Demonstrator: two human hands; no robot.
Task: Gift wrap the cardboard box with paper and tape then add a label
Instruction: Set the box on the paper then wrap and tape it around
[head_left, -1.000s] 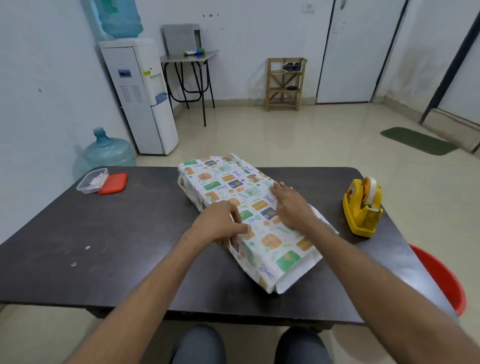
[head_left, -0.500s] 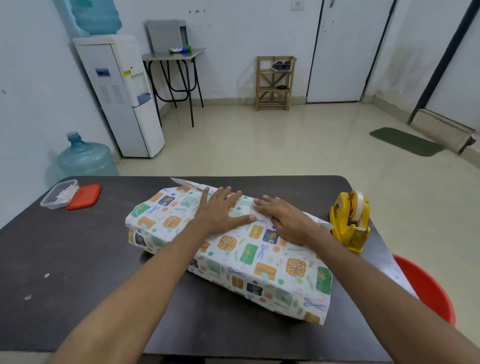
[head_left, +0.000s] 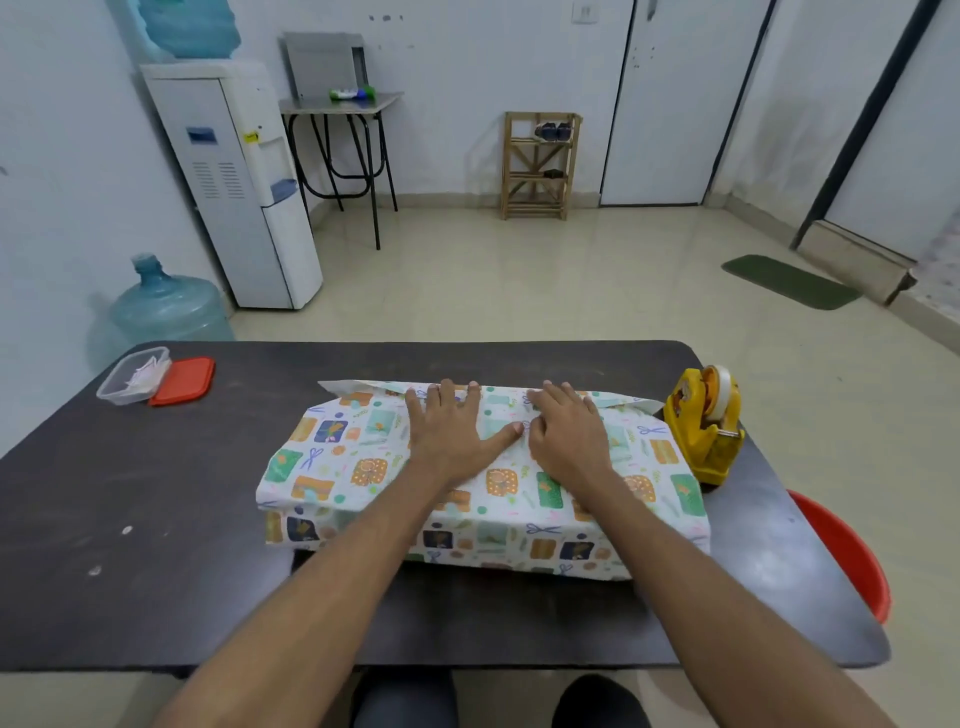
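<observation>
The box (head_left: 337, 467) lies flat on the dark table (head_left: 156, 493), covered in white gift paper printed with small coloured presents and scissors, its long side across my view. Loose paper sticks out at both ends. My left hand (head_left: 452, 431) presses flat on the paper's top, fingers spread. My right hand (head_left: 566, 436) rests beside it, fingers slightly bent on the paper. A yellow tape dispenser (head_left: 706, 431) stands just right of the box. The cardboard itself is hidden under the paper.
A clear plastic tub (head_left: 132, 376) with white slips and its red lid (head_left: 183, 382) sit at the table's far left. A red bucket (head_left: 847, 551) stands on the floor by the table's right edge. A water dispenser (head_left: 234, 182) and bottle (head_left: 166, 306) stand behind.
The wrapped box has turned from lying diagonally to lying straight across the table. Both hands moved from its near part to lie flat on its top, side by side.
</observation>
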